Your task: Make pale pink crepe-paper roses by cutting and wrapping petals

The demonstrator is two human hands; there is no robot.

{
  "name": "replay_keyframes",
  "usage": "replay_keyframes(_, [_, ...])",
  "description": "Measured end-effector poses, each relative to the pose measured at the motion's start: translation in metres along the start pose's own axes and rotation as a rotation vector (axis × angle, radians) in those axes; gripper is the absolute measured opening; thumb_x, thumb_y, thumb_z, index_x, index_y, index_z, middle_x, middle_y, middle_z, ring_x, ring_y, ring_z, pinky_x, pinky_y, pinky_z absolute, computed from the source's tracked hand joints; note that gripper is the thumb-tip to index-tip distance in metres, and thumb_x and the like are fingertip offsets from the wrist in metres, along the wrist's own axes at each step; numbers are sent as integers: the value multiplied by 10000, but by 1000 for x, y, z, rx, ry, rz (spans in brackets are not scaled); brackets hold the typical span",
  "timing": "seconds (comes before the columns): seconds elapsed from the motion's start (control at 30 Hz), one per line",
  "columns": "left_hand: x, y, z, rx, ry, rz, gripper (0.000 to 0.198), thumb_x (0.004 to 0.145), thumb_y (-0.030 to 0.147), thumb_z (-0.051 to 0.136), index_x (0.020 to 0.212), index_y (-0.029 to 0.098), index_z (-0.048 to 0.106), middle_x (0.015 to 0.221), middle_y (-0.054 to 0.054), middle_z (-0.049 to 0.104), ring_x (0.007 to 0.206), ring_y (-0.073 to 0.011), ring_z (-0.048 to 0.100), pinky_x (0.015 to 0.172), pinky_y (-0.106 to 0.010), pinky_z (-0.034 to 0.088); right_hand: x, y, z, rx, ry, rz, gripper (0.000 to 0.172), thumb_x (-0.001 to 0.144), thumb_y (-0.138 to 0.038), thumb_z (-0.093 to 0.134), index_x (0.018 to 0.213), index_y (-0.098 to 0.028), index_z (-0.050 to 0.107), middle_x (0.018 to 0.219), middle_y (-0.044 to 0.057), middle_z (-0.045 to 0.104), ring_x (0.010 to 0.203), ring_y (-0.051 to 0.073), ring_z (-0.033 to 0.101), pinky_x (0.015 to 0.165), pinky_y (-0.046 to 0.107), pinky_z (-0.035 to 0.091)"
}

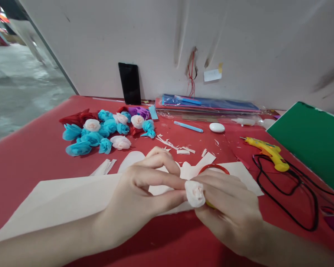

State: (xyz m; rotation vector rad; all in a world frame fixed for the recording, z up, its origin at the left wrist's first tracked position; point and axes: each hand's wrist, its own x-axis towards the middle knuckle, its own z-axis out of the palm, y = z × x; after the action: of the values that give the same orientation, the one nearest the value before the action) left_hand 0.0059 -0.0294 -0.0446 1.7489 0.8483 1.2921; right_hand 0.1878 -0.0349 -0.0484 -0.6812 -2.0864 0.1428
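A small white paper rose, pale pink at its centre, sits between my two hands above the table. My left hand pinches its left side between thumb and forefinger. From the right, the fingers of my right hand close around the rose's other side. A red loop shows behind my right hand, and a bit of yellow peeks out under its fingers; whether they belong to one tool I cannot tell. White paper lies flat beneath both hands.
Blue, white and red paper flowers are heaped at left. A yellow glue gun with black cord and a green board lie right. Behind are a pen, a white oval object, paper scraps and a leaning phone.
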Motion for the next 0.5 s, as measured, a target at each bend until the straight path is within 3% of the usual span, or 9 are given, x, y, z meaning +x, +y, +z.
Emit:
replay_keyframes(0.37, [1, 3, 0, 30, -2, 26, 106, 812, 340, 789, 710, 316, 808, 643, 45, 601, 657, -70, 548, 635, -93, 509, 3, -2, -4, -17, -47, -4, 231, 879, -52, 532, 706, -125, 666, 648, 28, 708, 577, 149, 640, 554, 283, 512])
replay_keyframes(0.5, [-1, 2, 0, 53, -22, 44, 129, 830, 337, 773, 707, 305, 791, 654, 52, 593, 665, -72, 538, 646, -110, 504, 0, -2, -4, -41, -38, -35, 200, 885, -78, 556, 729, -114, 677, 664, 29, 719, 585, 151, 646, 567, 286, 516])
